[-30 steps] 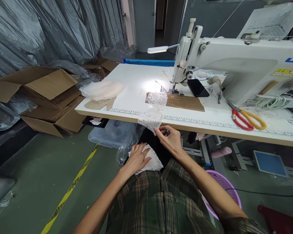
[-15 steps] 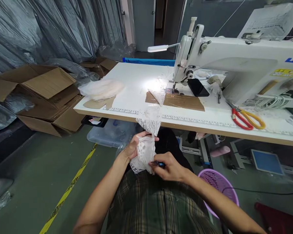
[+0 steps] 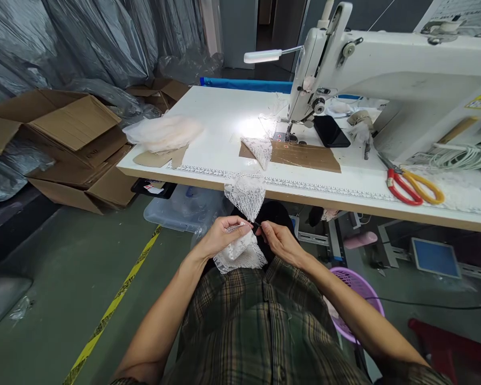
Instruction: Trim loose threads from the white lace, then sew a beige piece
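My left hand (image 3: 225, 236) is closed on a piece of white lace (image 3: 242, 255) above my lap, thumb on top and the lace hanging below the fingers. My right hand (image 3: 279, 240) is closed around small dark thread snips (image 3: 257, 224), mostly hidden by the fingers. Their tip is at the narrow point where the held lace meets another lace piece (image 3: 246, 193), which hangs over the table edge. That strip runs up onto the table as a folded lace piece (image 3: 260, 152) near the needle of the sewing machine (image 3: 291, 131).
A brown cardboard strip (image 3: 304, 156), a black phone (image 3: 331, 131) and red-and-yellow scissors (image 3: 414, 186) lie on the white table (image 3: 214, 139). Pale fabric pieces (image 3: 162, 133) are at its left. Cardboard boxes (image 3: 76, 125) stand left, a purple basket (image 3: 356, 283) below right.
My right hand has moved up from the lower lace with the snips, to the junction between the lace pieces. My left hand has turned over the lace, folding it. The view has shifted slightly.
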Motion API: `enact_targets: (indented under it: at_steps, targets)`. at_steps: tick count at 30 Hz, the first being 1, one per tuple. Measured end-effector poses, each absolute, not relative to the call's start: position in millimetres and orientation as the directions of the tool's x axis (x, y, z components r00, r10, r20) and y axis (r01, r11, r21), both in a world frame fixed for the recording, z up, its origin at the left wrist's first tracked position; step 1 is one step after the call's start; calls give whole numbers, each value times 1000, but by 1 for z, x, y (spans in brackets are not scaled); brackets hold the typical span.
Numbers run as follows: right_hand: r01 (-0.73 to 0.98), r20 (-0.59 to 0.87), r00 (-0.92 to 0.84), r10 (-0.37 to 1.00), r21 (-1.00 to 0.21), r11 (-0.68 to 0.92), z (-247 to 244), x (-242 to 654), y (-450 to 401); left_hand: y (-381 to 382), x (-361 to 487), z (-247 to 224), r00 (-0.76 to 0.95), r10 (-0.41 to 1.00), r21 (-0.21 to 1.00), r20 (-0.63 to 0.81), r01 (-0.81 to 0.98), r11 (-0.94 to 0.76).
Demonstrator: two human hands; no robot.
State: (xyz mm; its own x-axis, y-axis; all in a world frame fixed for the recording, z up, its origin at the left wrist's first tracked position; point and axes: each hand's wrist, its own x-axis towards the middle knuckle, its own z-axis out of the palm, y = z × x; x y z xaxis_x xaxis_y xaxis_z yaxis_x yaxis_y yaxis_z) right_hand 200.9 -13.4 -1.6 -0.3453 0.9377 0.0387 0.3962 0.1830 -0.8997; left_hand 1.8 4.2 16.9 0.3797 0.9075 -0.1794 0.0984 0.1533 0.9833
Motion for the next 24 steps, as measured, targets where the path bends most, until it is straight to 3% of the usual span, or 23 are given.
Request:
enact_targets:
  at_steps: [5,12,19,24]
  targets:
    - [388,86,-375,923,-890,240,0,189,-3,2,5,17,371,912,985,-174,72,159]
    - [399,75,-299,951,-896,196,-4,186,-7,2,7,17,346,915,973,-210,-15,229]
    - [525,96,-280,955,-818,236,-2,182,-9,0,9,20,347,901,961,-262,5,277]
    - [278,34,-385,922,-949,151,-12,184,-18,-4,6,17,326,907,963,-266,43,267]
